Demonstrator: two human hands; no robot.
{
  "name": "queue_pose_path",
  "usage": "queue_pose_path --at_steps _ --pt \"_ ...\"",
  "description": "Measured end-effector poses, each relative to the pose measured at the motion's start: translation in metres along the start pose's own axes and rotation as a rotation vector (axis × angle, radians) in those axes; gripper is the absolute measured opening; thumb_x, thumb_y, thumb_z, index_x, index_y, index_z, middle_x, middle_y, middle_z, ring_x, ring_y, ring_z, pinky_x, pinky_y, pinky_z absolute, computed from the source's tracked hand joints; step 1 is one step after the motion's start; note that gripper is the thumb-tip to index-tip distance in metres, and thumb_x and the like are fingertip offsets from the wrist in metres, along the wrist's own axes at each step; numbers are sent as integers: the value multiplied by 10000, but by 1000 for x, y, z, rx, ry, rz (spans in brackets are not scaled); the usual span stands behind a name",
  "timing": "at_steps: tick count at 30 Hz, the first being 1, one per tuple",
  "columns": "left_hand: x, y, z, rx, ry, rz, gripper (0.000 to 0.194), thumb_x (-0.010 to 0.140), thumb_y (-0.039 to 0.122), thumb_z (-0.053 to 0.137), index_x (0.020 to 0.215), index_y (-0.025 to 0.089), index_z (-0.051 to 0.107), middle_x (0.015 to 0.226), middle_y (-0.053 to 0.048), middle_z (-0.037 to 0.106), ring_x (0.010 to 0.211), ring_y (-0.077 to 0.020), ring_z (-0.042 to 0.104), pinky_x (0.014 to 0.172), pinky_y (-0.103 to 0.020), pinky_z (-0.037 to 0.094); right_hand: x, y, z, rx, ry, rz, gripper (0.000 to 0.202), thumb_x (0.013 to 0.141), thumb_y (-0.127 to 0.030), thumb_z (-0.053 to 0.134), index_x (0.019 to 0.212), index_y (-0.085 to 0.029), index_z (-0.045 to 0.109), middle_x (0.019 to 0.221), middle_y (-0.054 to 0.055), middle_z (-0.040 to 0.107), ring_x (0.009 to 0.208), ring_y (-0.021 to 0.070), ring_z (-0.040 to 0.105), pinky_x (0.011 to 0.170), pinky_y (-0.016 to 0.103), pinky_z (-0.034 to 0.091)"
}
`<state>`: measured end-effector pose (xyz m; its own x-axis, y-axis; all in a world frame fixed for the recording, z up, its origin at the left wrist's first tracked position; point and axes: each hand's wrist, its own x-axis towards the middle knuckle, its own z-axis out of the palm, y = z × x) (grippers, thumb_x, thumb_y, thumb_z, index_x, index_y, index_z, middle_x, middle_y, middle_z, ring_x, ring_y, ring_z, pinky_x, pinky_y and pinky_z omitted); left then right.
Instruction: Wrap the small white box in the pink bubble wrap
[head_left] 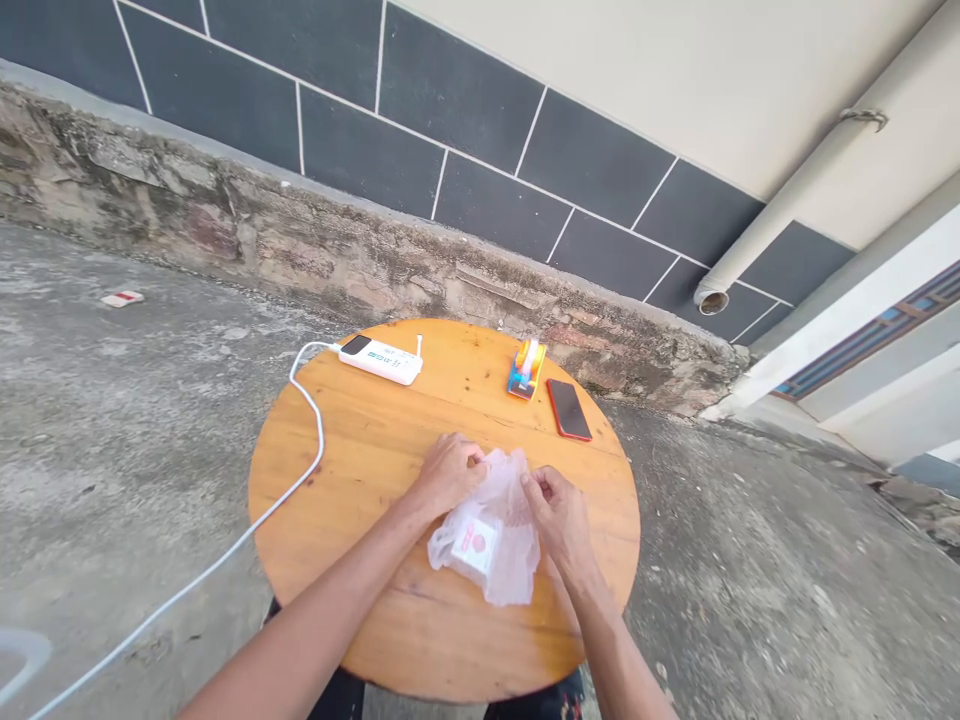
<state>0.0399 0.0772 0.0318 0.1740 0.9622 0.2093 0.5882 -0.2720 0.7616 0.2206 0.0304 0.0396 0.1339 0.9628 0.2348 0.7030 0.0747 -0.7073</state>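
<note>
A thin, whitish plastic bag [514, 560] lies crumpled near the middle of the round wooden table. On or inside its lower part sits a small white box [474, 545] with pink-red print; I cannot tell whether the film covers it. My left hand [452, 472] pinches the bag's upper left edge between thumb and fingers. At the upper right edge, my right hand [556, 508] grips the film the same way. The bag's top spreads between both hands.
On the round table [337, 480], a white device [381, 360] with a cable [319, 430] stands at the back left. A tape dispenser [526, 370] and a red-edged phone [569, 409] are at the back right. A tiled wall rises behind; a pipe [780, 210] slants down right.
</note>
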Motion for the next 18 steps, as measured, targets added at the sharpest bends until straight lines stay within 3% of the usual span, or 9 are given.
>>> queue_pose_path --at_steps 6,12,18 --pt "-1 -10 -3 1 57 -35 162 787 224 525 678 200 642 832 -41 635 903 -209 556 815 -321 432 -6 21 4 147 91 61 356 857 -490 476 667 -189 501 579 -32 470 545 126 424 501 226 327" --pt "-3 -7 -21 -42 121 -33 186 836 358 512 782 209 609 892 -21 628 915 -184 568 818 -299 439 -10 31 7 252 128 99 344 866 -495 480 746 -179 543 615 -22 498 549 124 414 500 224 336" --pt "-15 4 -29 42 -65 84 366 713 449 636 511 199 461 716 -2 564 797 -185 540 733 -293 417 -13 26 7 259 146 91 328 852 -490 500 718 -191 524 605 -30 478 557 130 403 525 234 336"
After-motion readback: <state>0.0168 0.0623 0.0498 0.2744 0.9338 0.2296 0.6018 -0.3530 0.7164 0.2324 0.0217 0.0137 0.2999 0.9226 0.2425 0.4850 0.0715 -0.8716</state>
